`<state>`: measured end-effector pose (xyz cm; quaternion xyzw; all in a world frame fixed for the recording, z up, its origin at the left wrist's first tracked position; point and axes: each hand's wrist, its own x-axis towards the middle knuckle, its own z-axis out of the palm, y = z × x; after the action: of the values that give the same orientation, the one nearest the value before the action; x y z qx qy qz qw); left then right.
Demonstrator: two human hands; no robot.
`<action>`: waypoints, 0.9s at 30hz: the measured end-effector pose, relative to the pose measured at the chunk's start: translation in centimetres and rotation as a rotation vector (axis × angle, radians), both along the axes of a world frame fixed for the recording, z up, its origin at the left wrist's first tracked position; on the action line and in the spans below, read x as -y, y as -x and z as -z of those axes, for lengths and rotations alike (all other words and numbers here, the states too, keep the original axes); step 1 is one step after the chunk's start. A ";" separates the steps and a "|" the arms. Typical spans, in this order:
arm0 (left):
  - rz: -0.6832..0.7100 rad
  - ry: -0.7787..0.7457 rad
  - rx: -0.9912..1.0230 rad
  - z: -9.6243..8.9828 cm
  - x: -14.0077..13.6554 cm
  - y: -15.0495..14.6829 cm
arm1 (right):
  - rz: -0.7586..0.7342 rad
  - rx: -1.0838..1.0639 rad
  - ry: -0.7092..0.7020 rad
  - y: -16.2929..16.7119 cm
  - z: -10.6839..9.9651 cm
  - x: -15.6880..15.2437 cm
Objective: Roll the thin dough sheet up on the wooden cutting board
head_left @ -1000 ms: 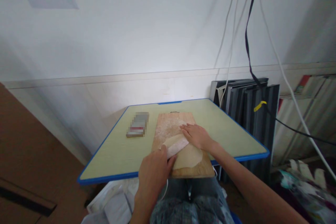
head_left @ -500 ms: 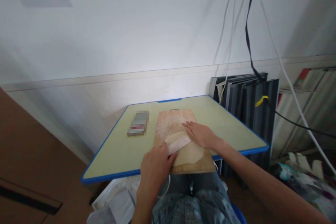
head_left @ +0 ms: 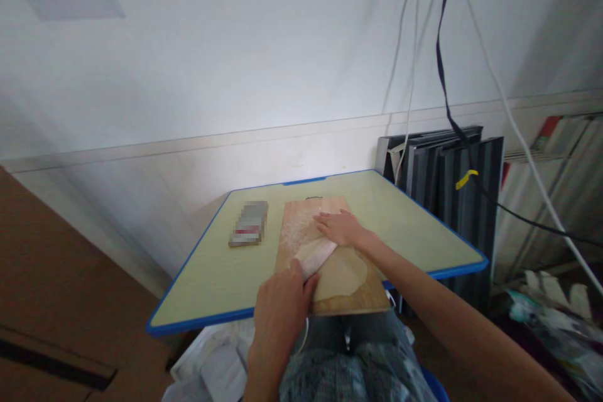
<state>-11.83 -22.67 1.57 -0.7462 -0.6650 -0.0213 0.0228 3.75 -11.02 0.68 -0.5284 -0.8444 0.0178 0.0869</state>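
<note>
A flour-dusted rolling pin [head_left: 317, 257] lies slantwise across a thin, pale sheet of dough [head_left: 347, 276]. My left hand [head_left: 284, 294] is closed around the pin's near left end, thumb on the side toward me. At its far right end, the palm of my right hand [head_left: 343, 228] rests on or against the pin, fingers stretched out flat toward the left. Just where that palm presses is partly hidden. Under the dough is a wooden board [head_left: 367, 304], with white flour [head_left: 296, 224] scattered over its far half.
The board's near end overhangs the blue edge of a pale green table [head_left: 211, 279]. A blurred-out rectangular item [head_left: 249, 224] lies left of the board. Dark folded panels [head_left: 452, 201] lean by the wall at right, with cables [head_left: 440, 63] hanging there. White bags [head_left: 219, 361] sit below the table.
My right hand has moved left and slightly away from me, and the pin slants more steeply. My left hand stays on its end. The view has shifted slightly.
</note>
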 end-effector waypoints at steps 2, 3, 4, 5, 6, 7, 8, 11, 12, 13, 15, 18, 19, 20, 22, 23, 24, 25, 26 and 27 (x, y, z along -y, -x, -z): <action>0.016 -0.018 -0.005 0.0 -0.2 0.1 | 0.024 -0.003 -0.014 -1.5 0.3 2.5; 0.027 -0.032 -0.010 0.1 -0.3 0.2 | 0.040 -0.006 -0.026 -2.2 0.5 3.6; 0.038 -0.044 -0.015 0.1 -0.5 0.2 | 0.051 -0.016 -0.050 -2.7 0.6 4.5; 0.047 -0.055 -0.019 0.2 -0.6 0.2 | 0.054 -0.029 -0.074 -3.0 0.7 5.0; 0.049 -0.061 -0.023 0.2 -0.7 0.2 | 0.056 -0.043 -0.096 -3.2 0.8 5.3; 0.042 -0.063 -0.026 0.3 -0.7 0.2 | 0.057 -0.056 -0.113 -3.1 0.9 5.2; 0.033 -0.065 -0.029 0.4 -0.7 0.2 | 0.057 -0.068 -0.123 -3.0 1.0 5.0; 0.011 -0.080 -0.037 0.7 -0.3 0.1 | 0.051 -0.129 -0.152 -2.6 1.6 3.9; 0.013 -0.081 -0.033 0.8 -0.1 0.2 | 0.035 -0.170 -0.163 -2.6 1.8 3.7; 0.021 -0.078 -0.025 0.8 0.0 0.3 | 0.014 -0.223 -0.172 -2.9 2.0 3.7; 0.037 -0.060 0.002 0.7 0.1 0.8 | -0.014 -0.362 -0.183 -3.8 2.4 4.1; 0.038 -0.037 0.070 0.6 -0.4 1.9 | -0.009 -0.589 -0.137 -5.6 2.8 5.0; 0.013 -0.043 0.097 0.6 -0.7 2.3 | -0.002 -0.646 -0.101 -6.0 2.9 5.3; -0.033 -0.057 0.122 0.6 -1.0 2.7 | 0.002 -0.679 -0.058 -6.3 3.0 5.5; -0.156 -0.099 0.158 0.9 -1.6 3.4 | -0.006 -0.666 0.041 -6.2 3.1 5.8; -0.220 -0.120 0.168 1.1 -2.0 3.8 | -0.020 -0.627 0.085 -5.9 3.1 5.9; -0.272 -0.138 0.172 1.3 -2.3 4.2 | -0.042 -0.579 0.117 -5.6 3.1 6.1; -0.308 -0.153 0.172 1.5 -2.5 4.6 | -0.072 -0.536 0.137 -5.2 3.2 6.2; -0.332 -0.165 0.168 1.7 -2.7 4.9 | -0.104 -0.507 0.147 -4.8 3.1 6.4; -0.350 -0.175 0.163 1.8 -2.9 5.2 | -0.128 -0.497 0.147 -4.4 3.1 6.5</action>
<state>-17.08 -19.78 -0.25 -0.6102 -0.7797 -0.1352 0.0372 8.16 -17.51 -2.41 -0.4584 -0.8252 0.2138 0.2514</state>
